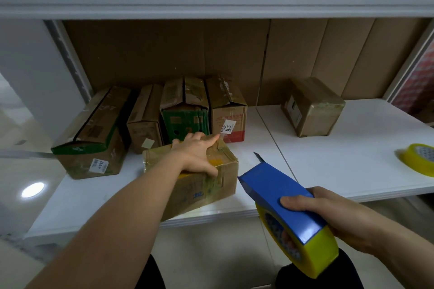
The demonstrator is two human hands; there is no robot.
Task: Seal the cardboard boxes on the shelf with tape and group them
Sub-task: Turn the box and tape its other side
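Box in hand: we see a cardboard box (206, 185) lying near the front edge of the white shelf (352, 148), left of the middle, one corner reaching the edge; clear tape shines on its top.
Left hand: our left hand (199, 155) lies flat on the top of this box, fingers spread and straight, thumb over the near side; it presses rather than grasps.
Right hand: our right hand (328, 213) is wrapped round a blue tape dispenser (281, 197) loaded with a yellow roll, held out past the shelf's front edge, its toothed end pointing at the box but apart from it.
Row behind: four boxes (187, 105) stand side by side toward the back left of the shelf, the leftmost one longer and green-edged, the rightmost one touching or just behind the box under our hand.
Lone box: one taped box (314, 108) sits well apart, toward the back right.
Spare roll: a yellow tape roll (420, 158) lies at the right edge.
Back wall: cardboard sheets (211, 54) line the back.
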